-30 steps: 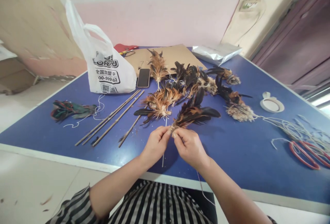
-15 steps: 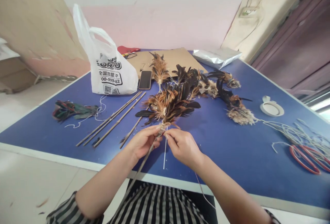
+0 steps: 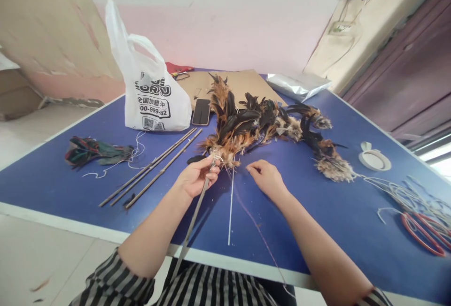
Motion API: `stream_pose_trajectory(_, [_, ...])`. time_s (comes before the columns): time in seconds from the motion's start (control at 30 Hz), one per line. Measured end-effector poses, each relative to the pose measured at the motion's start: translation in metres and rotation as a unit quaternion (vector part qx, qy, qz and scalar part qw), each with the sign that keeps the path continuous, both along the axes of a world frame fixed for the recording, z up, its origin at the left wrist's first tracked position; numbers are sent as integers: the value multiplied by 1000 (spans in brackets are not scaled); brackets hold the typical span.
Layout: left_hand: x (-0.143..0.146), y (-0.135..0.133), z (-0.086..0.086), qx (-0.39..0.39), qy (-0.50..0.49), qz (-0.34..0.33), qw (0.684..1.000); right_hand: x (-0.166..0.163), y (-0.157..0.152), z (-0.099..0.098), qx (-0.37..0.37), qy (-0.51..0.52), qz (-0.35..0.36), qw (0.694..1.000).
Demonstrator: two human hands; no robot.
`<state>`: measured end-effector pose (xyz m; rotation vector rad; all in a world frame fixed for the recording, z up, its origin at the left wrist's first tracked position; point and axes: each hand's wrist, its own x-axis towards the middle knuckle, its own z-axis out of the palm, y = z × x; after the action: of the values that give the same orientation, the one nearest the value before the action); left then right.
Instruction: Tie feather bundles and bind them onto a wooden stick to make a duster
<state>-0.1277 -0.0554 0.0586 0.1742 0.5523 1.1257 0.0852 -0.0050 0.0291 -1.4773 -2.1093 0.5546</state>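
One stick (image 3: 193, 218) runs between left thumb (image 3: 204, 162) and fingers (image 3: 213, 175).

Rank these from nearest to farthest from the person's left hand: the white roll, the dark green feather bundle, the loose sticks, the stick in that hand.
From the left hand:
1. Held stick: in its grip.
2. Loose sticks: just left.
3. Dark green feather bundle: farther left.
4. White roll: far right.

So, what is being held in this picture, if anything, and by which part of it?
The left hand holds a stick near its upper end, where the feathers begin. Whether the right hand pinches anything cannot be told.
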Motion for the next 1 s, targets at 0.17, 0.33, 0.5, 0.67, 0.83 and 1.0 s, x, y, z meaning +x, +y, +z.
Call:
stream_pose_trajectory(0.17, [-6,-3,-3,1,-37,-5,999,-28,20,-7,93,-80,35,992])
stream_pose_trajectory(0.33, [-12,-3,-5,6,-36,29,999,-41,19,-9,75,-127,49,988])
stream_pose_trajectory(0.5, [-10,-2,-7,21,-28,29,999,-15,10,1,-57,20,86,994])
stream_pose_trajectory(0.67, [-8,-1,-8,16,-24,35,999,8,-1,3,-287,267,68,917])
stream_pose_trajectory(0.83, [-12,1,-4,22,-26,53,998,18,-3,-5,-424,504,49,751])
stream_pose_trajectory(1.0, [-8,8,0,18,-12,51,998,14,-2,-7,-418,632,37,652])
